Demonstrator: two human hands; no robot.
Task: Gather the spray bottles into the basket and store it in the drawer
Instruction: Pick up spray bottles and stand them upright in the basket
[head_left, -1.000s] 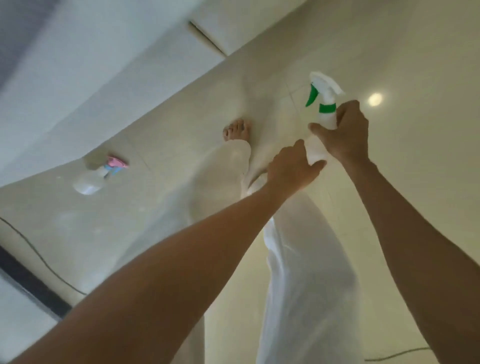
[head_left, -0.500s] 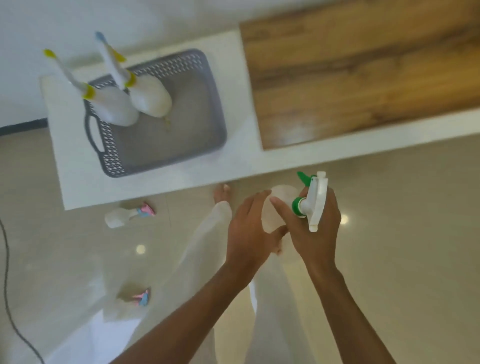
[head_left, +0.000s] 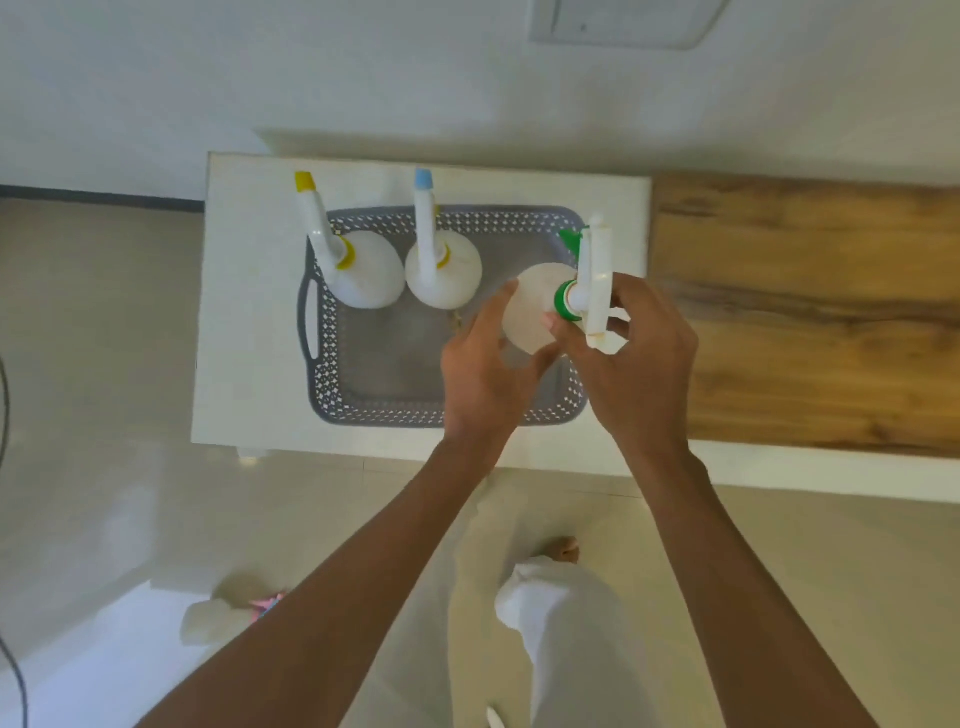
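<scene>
Both hands hold the green bottle over the right side of the grey basket, which sits on the white bench. The right hand grips its neck below the trigger head; the left hand cups its white body. A yellow bottle and a blue bottle stand upright inside the basket, side by side. A pink bottle lies on the floor.
</scene>
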